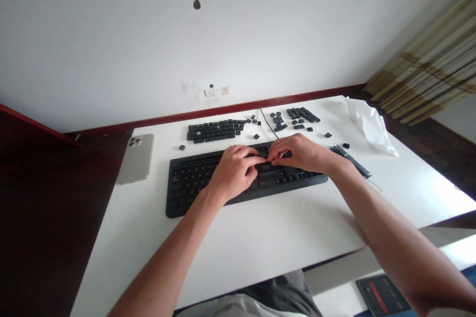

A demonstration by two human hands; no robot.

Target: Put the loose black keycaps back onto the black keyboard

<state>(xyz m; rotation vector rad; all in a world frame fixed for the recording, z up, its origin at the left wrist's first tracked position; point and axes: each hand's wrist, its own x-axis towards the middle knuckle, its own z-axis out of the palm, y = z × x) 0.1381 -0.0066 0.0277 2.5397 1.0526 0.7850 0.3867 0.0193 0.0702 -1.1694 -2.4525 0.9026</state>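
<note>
A black keyboard (pixel 193 178) lies slightly angled on the white table, many of its key places showing bare sockets. My left hand (pixel 234 166) rests over its middle, index finger stretched out toward my right fingertips, holding nothing that I can see. Pinched together at the same spot are the fingers of my right hand (pixel 297 152); whatever is between them is too small and covered to make out. Behind the keyboard, loose black keycaps (pixel 213 131) lie in rows at the left, and another group of keycaps (pixel 303 115) lies at the right.
A phone (pixel 136 158) lies face down at the table's left edge. To the right are a dark narrow object (pixel 350 161), a single keycap (pixel 327 134) and a crumpled white plastic bag (pixel 372 126). The keyboard cable (pixel 268 124) runs toward the wall.
</note>
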